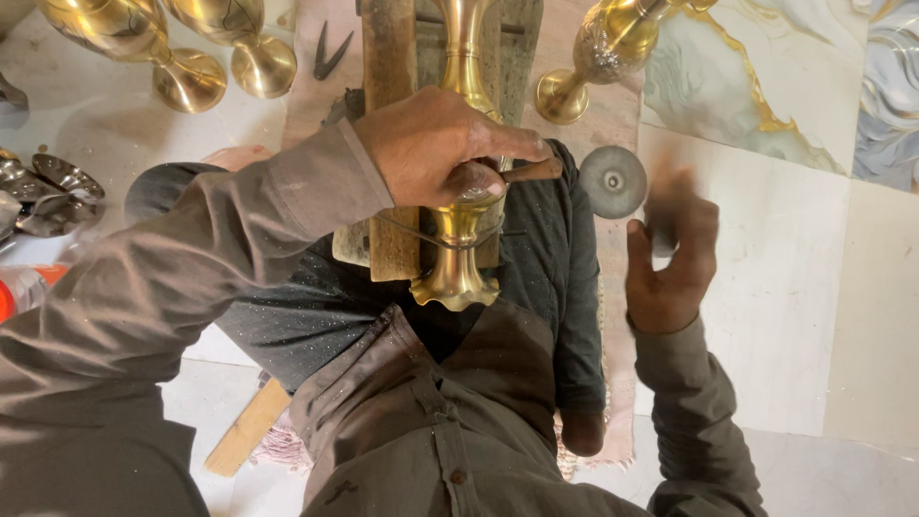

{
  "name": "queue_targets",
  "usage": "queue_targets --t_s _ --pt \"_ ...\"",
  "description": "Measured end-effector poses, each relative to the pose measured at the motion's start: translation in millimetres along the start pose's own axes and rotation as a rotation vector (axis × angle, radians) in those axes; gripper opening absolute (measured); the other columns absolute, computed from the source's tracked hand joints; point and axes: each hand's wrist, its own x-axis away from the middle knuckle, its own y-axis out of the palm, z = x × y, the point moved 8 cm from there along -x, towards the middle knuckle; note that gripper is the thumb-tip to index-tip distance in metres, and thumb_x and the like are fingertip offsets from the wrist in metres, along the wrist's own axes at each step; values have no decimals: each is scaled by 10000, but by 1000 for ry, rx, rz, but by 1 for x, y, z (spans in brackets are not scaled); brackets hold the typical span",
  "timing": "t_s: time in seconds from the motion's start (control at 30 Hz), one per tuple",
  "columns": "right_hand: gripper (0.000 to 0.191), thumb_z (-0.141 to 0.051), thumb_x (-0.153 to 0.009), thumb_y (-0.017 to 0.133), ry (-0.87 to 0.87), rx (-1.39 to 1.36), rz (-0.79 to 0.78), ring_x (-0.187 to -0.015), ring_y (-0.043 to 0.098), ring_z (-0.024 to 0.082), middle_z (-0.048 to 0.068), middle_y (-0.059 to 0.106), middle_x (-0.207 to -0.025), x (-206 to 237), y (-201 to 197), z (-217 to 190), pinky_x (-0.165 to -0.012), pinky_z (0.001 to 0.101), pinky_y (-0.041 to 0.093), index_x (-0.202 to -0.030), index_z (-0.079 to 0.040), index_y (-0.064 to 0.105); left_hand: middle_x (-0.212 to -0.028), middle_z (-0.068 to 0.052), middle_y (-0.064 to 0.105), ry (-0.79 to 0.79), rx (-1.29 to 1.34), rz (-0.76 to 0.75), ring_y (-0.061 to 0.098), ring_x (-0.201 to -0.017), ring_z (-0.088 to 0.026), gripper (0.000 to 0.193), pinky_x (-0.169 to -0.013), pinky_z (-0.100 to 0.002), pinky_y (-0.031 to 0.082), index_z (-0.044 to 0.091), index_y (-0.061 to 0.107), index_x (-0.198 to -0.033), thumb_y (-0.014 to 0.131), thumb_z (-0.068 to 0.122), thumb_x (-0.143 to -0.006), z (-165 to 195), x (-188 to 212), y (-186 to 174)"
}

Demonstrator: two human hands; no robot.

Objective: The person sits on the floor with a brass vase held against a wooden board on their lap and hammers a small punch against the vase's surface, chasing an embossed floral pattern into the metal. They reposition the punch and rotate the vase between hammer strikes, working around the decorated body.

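Head view: at centre frame the left hand (pixel 436 144) closes its grip on a thin wood-handled tool (pixel 528 171), pressed to the brass vase (pixel 459 191) lying on a wooden block (pixel 391 144). It should stay braced there. At centre right the right hand (pixel 673 258) is blurred, seemingly open, beside a grey disc (pixel 613 181).

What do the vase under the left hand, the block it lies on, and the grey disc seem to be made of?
Vase: likely polished brass, golden and reflective. Block: wood, brown and worn, grain visible. Disc: perhaps dull metal or abrasive; matte grey, unclear.
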Motion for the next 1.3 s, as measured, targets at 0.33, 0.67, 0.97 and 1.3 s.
queue_targets --t_s 0.33,0.67,0.97,1.3 --pt "624 114 -941 665 -119 67 74 -1116 588 263 147 579 -1275 -6 -7 -18 -947 376 516 -1512 -31 459 -912 -161 775 -104 11 -26 762 -698 -242 544 -640 -388 614 92 639 -1383 815 142 -871 -6 1 3" --pt "420 108 -956 672 -57 -23 17 -1041 548 251 154 553 -1212 -11 -8 -17 -872 330 477 -1344 11 544 -943 -176 775 -77 -9 -37 759 -713 -257 552 -649 -393 617 51 627 -1390 808 150 -878 -8 1 5" --pt "603 119 -915 680 -123 161 35 -1035 556 248 153 587 -1182 -12 -6 -22 -898 350 484 -1469 -21 488 -989 -161 778 -144 -17 -50 768 -782 -269 502 -675 -416 604 100 653 -1364 814 216 -904 -11 5 5" --pt "511 97 -1090 654 40 -555 69 -1077 565 171 97 595 -1252 -10 -9 4 -1032 303 511 -1527 -67 446 -988 -163 772 -95 45 11 775 -791 -267 561 -686 -392 622 98 629 -1398 810 177 -873 -6 4 -1"
